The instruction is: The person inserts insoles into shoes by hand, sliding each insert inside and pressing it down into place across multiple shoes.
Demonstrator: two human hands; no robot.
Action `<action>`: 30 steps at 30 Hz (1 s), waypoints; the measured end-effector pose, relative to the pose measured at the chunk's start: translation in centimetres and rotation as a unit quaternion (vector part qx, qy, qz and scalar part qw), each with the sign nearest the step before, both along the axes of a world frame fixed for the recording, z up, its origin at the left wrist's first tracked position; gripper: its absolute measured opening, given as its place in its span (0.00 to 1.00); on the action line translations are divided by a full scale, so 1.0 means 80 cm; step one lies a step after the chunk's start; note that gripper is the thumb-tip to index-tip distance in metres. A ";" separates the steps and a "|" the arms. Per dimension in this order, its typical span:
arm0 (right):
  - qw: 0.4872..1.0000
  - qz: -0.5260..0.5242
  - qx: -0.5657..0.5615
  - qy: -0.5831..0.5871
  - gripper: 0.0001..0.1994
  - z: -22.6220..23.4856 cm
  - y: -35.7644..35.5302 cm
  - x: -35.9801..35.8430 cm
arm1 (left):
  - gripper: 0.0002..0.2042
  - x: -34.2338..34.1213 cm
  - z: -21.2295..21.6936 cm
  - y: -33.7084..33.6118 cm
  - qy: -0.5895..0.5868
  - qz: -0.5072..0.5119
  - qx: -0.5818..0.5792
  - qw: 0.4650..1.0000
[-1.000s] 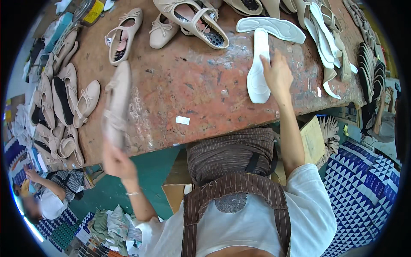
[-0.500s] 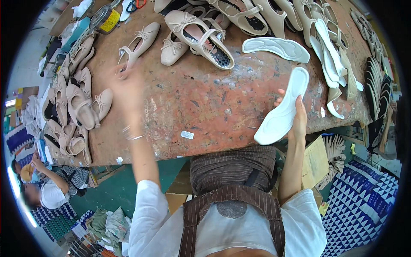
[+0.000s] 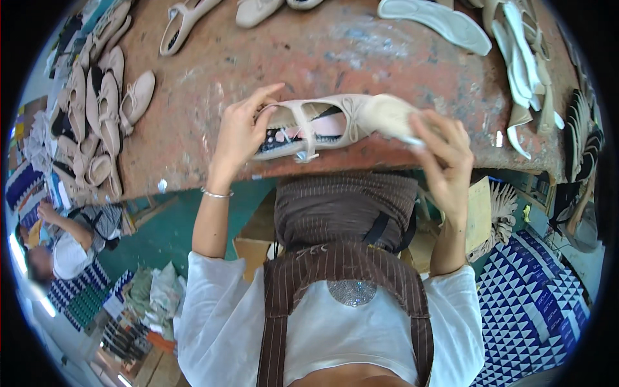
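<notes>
Near the table's front edge, my left hand [image 3: 242, 129] grips the heel end of a beige strapped shoe [image 3: 314, 129]. The shoe lies sideways with its opening up, its bow and toe towards the right. Pink and dark dotted lining shows inside. My right hand [image 3: 446, 151] holds a pale insole [image 3: 389, 116] at its end. That insole is blurred and seen foreshortened, overlapping the shoe's toe. Whether the two touch I cannot tell. Beyond, a second white insole [image 3: 438, 24] lies on the worn reddish table [image 3: 213, 77].
Beige shoes [image 3: 106, 103] are heaped along the left edge, and one more shoe [image 3: 184, 24] lies at the far left. White insoles [image 3: 516, 61] are stacked at the right. A person [image 3: 68, 251] sits beyond the left side. A carton [image 3: 248, 253] stands below the table.
My left hand has come from the left of the table to the middle and now holds a shoe. My right hand has brought the insole to its toe. The view has shifted towards me.
</notes>
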State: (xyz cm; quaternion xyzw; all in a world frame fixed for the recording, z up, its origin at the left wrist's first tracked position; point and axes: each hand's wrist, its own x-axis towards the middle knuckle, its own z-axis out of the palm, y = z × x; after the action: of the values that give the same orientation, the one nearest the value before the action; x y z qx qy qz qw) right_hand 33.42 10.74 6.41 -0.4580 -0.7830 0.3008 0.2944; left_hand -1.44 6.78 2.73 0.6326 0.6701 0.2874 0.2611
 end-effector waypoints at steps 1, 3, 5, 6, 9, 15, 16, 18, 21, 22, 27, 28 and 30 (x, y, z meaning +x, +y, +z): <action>0.995 0.059 0.026 -0.075 0.15 -0.001 -0.005 -0.013 | 0.16 0.003 -0.008 -0.013 0.006 -0.004 -0.019 1.000; 0.990 0.094 0.054 -0.091 0.15 -0.010 -0.006 -0.042 | 0.19 0.011 -0.017 -0.037 0.201 0.074 0.066 0.974; 0.985 0.122 0.065 -0.104 0.15 -0.022 -0.001 -0.068 | 0.23 0.027 -0.020 -0.067 0.270 0.221 -0.022 0.937; 0.984 0.135 0.059 -0.102 0.14 -0.029 0.002 -0.080 | 0.28 0.031 -0.022 -0.078 0.182 0.263 -0.082 0.944; 0.978 0.181 0.087 -0.048 0.12 -0.052 0.008 -0.120 | 0.31 0.042 -0.031 -0.097 0.099 0.253 -0.006 0.963; 0.966 0.257 -0.007 0.009 0.09 -0.070 0.009 -0.177 | 0.41 0.035 -0.049 -0.099 -0.128 0.266 -0.005 0.955; 0.973 0.226 -0.031 0.030 0.10 -0.071 0.009 -0.183 | 0.41 0.034 -0.050 -0.100 -0.133 0.263 0.000 0.956; 0.974 0.217 -0.042 0.052 0.10 -0.076 0.007 -0.191 | 0.41 0.033 -0.053 -0.102 -0.143 0.262 0.004 0.954; 0.974 0.212 -0.058 0.055 0.10 -0.085 0.003 -0.202 | 0.40 0.032 -0.058 -0.104 -0.158 0.266 0.006 0.951; 0.972 0.222 -0.057 0.055 0.11 -0.088 0.001 -0.205 | 0.39 0.032 -0.060 -0.104 -0.166 0.268 0.013 0.949; 0.973 0.216 -0.082 0.019 0.09 -0.095 -0.009 -0.214 | 0.29 0.027 -0.069 -0.099 -0.173 0.303 0.030 0.937; 0.973 0.213 -0.086 0.010 0.09 -0.094 -0.010 -0.214 | 0.25 0.025 -0.071 -0.096 -0.167 0.318 0.026 0.933; 0.972 0.227 -0.049 -0.022 0.10 -0.093 -0.014 -0.213 | 0.18 0.020 -0.074 -0.091 -0.206 0.341 0.005 0.917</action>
State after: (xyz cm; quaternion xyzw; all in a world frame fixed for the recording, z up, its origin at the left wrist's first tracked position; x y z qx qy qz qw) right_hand 16.39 9.65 -1.06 -0.2888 -0.8568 0.3880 0.1786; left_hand 0.19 -0.47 -3.17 0.2935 0.7751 0.4863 0.2767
